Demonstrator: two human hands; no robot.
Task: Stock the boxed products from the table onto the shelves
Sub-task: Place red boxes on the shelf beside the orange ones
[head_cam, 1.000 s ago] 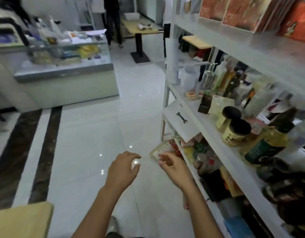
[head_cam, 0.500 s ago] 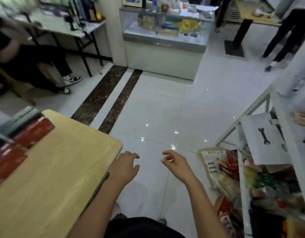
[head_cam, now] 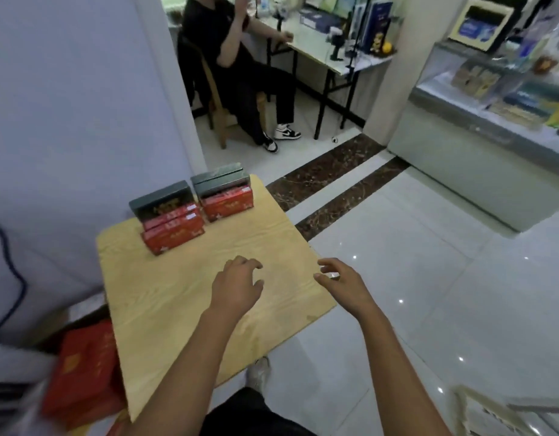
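Hovering both hands empty: your left hand is hanging over the wooden table, your right hand just past its edge, fingers loosely curled, gripping nothing, likely setting up a two-handed grab. Boxed products are sitting in two stacks at the far end, well ahead and left of both hands.

Pale wood-grain table, red boxes — dark green boxes
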